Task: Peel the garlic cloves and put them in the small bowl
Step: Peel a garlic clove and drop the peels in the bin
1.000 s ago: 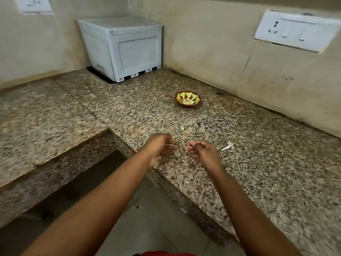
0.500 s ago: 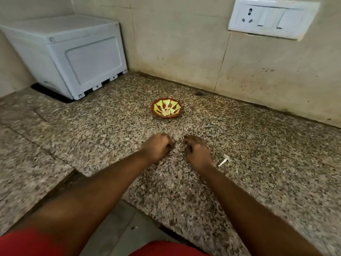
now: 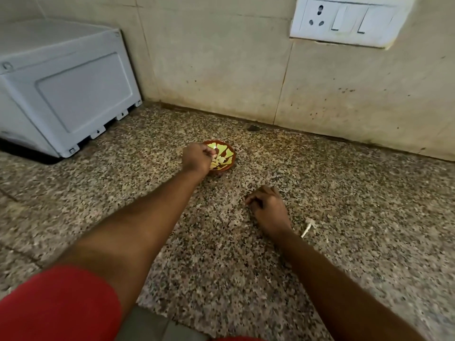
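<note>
Left hand [image 3: 197, 157], fingers curled, reaches over the small bowl [image 3: 227, 157] holding pale garlic cloves [image 3: 219, 159] far on the granite bench [image 3: 344, 193]; right hand [image 3: 268, 209] rests nearer, fingers curled, contents unclear.

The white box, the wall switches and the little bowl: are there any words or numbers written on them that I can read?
None: no word, number or brand can be read anywhere.
White box: plain panels, no label shows.
Switch plate: a socket and two switches, no writing.
Small bowl: only a yellow and brown pattern, no letters.
Granite counter: just speckles.
</note>
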